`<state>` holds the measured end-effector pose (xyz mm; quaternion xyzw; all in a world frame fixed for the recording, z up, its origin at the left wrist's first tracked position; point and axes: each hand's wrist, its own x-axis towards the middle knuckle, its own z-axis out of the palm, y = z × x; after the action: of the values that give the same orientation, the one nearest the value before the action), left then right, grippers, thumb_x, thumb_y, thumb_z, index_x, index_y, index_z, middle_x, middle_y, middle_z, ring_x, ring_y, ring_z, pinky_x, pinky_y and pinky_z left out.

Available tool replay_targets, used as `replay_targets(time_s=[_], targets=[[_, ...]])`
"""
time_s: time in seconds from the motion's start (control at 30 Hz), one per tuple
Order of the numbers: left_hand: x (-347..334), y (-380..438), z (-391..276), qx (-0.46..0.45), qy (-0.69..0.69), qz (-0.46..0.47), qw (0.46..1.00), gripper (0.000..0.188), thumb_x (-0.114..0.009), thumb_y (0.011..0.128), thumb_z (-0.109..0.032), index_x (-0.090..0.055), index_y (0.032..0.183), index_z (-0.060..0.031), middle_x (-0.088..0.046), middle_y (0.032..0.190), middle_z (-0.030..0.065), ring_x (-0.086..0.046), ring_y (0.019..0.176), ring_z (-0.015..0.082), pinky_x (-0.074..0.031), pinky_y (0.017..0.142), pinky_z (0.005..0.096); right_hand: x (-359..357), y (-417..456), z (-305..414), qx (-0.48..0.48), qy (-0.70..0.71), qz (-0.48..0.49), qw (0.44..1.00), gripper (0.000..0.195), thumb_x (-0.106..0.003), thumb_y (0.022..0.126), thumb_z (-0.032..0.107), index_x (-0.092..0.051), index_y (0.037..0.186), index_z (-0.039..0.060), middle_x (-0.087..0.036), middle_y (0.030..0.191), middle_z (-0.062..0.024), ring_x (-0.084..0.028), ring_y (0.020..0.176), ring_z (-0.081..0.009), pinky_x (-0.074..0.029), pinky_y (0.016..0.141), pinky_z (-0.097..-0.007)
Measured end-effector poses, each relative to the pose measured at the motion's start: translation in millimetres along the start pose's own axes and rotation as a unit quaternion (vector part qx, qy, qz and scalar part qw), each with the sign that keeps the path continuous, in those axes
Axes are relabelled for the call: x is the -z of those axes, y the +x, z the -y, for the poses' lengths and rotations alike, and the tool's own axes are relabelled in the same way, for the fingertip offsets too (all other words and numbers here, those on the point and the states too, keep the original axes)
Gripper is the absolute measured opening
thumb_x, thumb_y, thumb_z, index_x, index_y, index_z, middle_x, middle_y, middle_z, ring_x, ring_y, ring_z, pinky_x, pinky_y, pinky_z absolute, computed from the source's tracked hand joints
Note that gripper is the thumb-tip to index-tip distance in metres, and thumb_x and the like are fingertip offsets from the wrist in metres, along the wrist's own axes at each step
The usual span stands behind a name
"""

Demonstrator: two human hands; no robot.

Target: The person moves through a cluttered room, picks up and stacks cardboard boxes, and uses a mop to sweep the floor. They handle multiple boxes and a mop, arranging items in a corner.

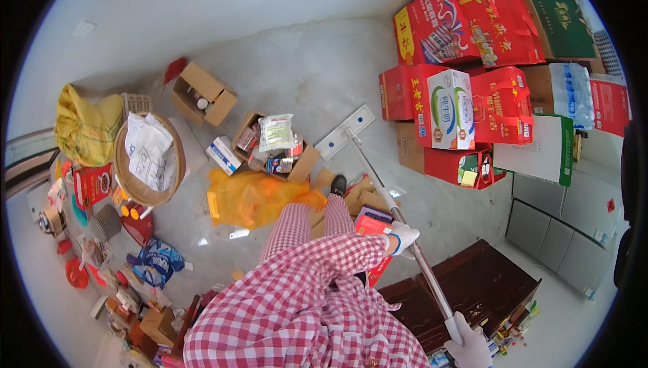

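Observation:
A flat mop's pale rectangular head (346,132) with two blue knobs lies on the grey floor beyond my feet. Its metal pole (373,178) slants down to the lower right. My left hand (403,239), in a white glove, reaches across my body and is closed round the middle of the pole. Near its top end, at the lower right edge of the view, my gloved right hand (470,346) grips the pole's grey handle. One dark shoe (338,185) shows beside flattened cardboard (365,196); my other foot is hidden.
Left of the mop head stands an open carton (305,163) of packets, with an orange plastic bag (253,198) near my legs. A round wicker basket (180,165) is farther left. Stacked red gift boxes (438,29) fill the right; a dark wooden cabinet (481,282) stands at lower right.

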<state>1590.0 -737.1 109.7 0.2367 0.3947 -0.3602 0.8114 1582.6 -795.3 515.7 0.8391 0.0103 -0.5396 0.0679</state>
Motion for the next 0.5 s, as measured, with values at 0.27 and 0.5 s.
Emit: replay_targets(time_s=[0.27, 0.5], targets=[[93, 43, -159, -0.252, 0.367, -0.060, 0.894, 0.044, -0.056, 0.081, -0.034, -0.059, 0.094, 0.0078, -0.064, 0.090, 0.0246, -0.064, 0.086, 0.0376, -0.050, 0.079, 0.0436, -35, 96, 43, 0.012, 0.423, 0.060, 0.904, 0.081, -0.054, 0.082, 0.001, -0.017, 0.153, 0.0143, -0.056, 0.077, -0.0014, -0.055, 0.052, -0.0090, -0.042, 0.042, -0.0223], [101, 83, -254, -0.217, 0.360, -0.246, 0.873, 0.081, -0.054, 0.086, -0.019, -0.003, 0.145, 0.0056, -0.051, 0.124, 0.0373, -0.054, 0.117, 0.0448, -0.039, 0.105, 0.0437, -38, 289, 143, 0.181, 0.530, -0.033, 0.828, 0.067, -0.054, 0.087, 0.013, -0.028, 0.149, 0.0104, -0.050, 0.069, -0.0022, -0.043, 0.046, -0.0089, -0.036, 0.040, -0.0257]])
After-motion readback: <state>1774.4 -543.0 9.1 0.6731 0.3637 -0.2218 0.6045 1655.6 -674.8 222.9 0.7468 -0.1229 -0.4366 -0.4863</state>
